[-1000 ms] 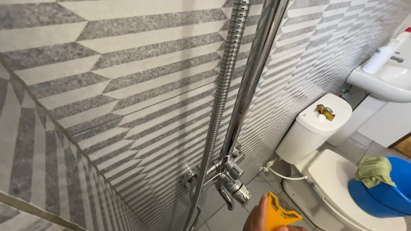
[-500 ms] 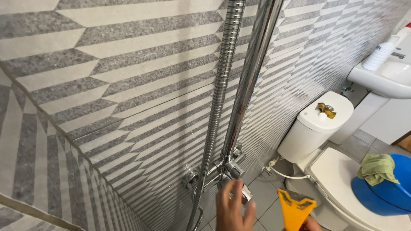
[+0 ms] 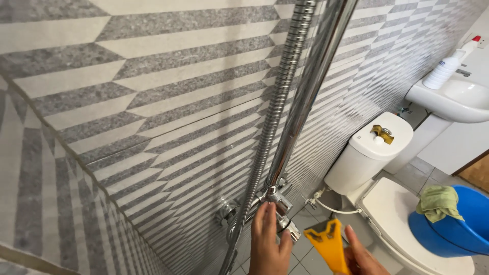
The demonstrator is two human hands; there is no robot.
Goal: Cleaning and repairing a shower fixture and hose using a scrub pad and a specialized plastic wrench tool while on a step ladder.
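Hands first, bottom edge of view. My left hand is raised with fingers straight and together, nothing in the grip, fingertips touching the chrome shower mixer valve at the base of the riser. My right hand is just beside it, grip clamped on a yellow plastic scraper, forked end pointing up toward the valve, clear of the metal.

Valve sits low on the wall. From it a smooth chrome riser pipe runs up and out of the top of frame; a ribbed chrome shower hose runs alongside on its left, near it, can't tell if they touch. A round chrome wall fitting sits left of the valve.

Wall behind is grey and white tile in a chevron pattern, wrapping a corner at far left.

Further right: white toilet with closed seat lid, a small gold-coloured object on the white cistern lid. White supply hose runs from the wall toward the cistern. Blue plastic basin rests on the closed lid with a green cloth draped over its rim.

Far right top: white wall-hung sink, a white bottle with a red cap lying on its edge.
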